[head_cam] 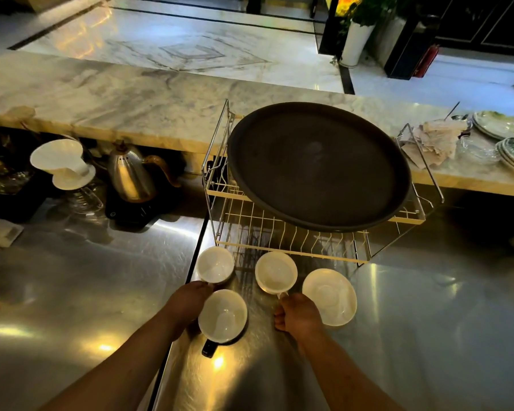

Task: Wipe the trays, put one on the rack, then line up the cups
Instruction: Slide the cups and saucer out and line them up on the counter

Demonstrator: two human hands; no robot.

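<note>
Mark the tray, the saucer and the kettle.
tray [318,164], head view, middle of its dark flat face
saucer [329,296], head view, its centre well
kettle [129,176], head view, its steel body

Desk [428,321]: brushed steel, shiny w/ glare streaks. Tray [318,164]: dark, matt, looks like plastic. Rack [279,232]: thin wire, chrome frame + cream-coated grid. Cups [222,315]: white, glossy glazed ceramic. Kettle [129,176]: polished metal. Upper counter [101,96]: veined marble, smooth.

left hand [187,301]: curled, knuckles up | right hand [297,314]: fisted, pinching
</note>
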